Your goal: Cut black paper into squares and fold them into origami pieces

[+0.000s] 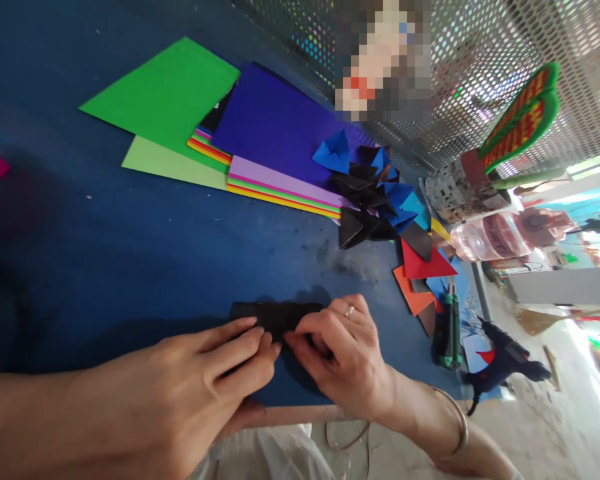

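A strip of folded black paper lies near the front edge of the blue table. My left hand rests over its left part, with the fingers together and their tips pressed down on it. At the paper's right end, my right hand pinches the edge between thumb and bent fingers. The lower part of the paper is hidden by my hands. Beyond, folded black paper pieces and folded blue paper pieces lie in a heap.
Stacked coloured sheets and green paper lie at the back. Red paper, a green-handled cutter and a glue gun are at right. A pink bottle stands near a perforated metal screen.
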A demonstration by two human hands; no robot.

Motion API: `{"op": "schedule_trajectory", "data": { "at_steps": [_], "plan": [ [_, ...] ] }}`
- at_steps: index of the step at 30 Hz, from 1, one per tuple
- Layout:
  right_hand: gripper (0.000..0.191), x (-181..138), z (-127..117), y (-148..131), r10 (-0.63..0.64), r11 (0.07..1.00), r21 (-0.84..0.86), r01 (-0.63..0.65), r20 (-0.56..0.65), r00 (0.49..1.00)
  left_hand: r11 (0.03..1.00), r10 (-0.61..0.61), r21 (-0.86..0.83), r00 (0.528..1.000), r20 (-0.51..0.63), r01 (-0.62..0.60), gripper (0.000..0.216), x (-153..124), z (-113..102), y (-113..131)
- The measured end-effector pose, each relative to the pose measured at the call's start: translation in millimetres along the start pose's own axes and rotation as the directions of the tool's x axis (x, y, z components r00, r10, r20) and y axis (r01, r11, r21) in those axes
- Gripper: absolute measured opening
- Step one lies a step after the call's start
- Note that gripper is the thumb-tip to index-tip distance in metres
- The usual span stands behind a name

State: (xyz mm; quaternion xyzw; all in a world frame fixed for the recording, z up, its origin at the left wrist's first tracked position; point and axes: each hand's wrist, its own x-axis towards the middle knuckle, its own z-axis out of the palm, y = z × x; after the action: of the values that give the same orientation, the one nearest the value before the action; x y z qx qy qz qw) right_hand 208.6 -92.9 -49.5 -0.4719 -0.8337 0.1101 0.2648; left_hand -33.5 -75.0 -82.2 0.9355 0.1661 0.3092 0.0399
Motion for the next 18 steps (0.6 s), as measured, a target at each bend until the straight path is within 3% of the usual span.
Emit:
{"op": "schedule_trajectory", "data": {
  "at_steps": [3, 10, 15, 18],
  "plan": [
    [0.011, -0.1, -4.9, -4.5, 0.108, 0.983, 0.133, -0.128, 0.147, 0.983, 0.999, 0.034, 0.021, 0.999, 0.010, -0.034, 0.046, 1.6, -2.3, -1.4],
    [0.023, 16.2, -18.2, -9.3, 0.279, 0.928, 0.121, -0.352, 0.402, 0.872, 0.992, 0.099, 0.071, 0.995, 0.022, -0.100, 0.043, -14.6, -5.1, -6.5],
    [0.029, 36.1, -23.3, -14.1, 0.368, 0.887, 0.022, -0.462, 0.569, 0.735, 0.997, 0.070, 0.031, 0.998, 0.007, -0.070, 0.040, -14.9, -6.0, -10.9],
    [0.026, 46.8, -25.8, -17.3, 0.382, 0.901, -0.099, -0.422, 0.643, 0.664, 0.992, 0.123, 0.029, 0.992, 0.027, -0.124, 0.041, -4.5, -10.7, -11.5]
  ]
}}
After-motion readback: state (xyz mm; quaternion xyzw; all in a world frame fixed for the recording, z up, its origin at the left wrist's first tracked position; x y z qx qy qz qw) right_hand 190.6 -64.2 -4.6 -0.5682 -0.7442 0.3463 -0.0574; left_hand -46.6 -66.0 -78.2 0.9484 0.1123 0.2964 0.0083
